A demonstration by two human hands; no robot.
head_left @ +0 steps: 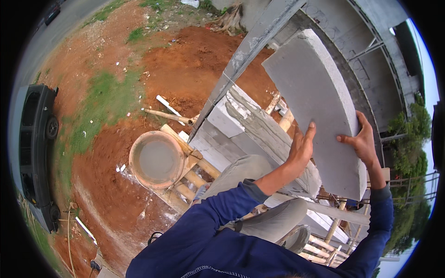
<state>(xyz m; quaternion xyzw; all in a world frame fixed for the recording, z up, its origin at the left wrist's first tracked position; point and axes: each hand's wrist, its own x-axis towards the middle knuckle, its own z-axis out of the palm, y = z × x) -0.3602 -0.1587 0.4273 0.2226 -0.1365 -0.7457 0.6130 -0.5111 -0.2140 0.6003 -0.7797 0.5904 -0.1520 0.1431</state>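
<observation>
A large light grey block (315, 78) is held upright above a block wall on the right. My left hand (299, 150) presses its fingertips against the block's lower left face. My right hand (361, 141) grips the right edge, thumb on the face and fingers round the side. Below and left of the block, the wall's top (266, 132) carries streaks of grey mortar, with a white block (222, 118) at its far end. A grey vertical-looking post or beam (241, 55) runs beside that end.
A round bucket (156, 159) of grey liquid rests on bamboo scaffolding (194, 183) by my bent legs (273, 217). Red soil and grass lie below. A dark car (34, 157) stands far left, a concrete structure (366, 41) upper right, trees (408, 139) beyond.
</observation>
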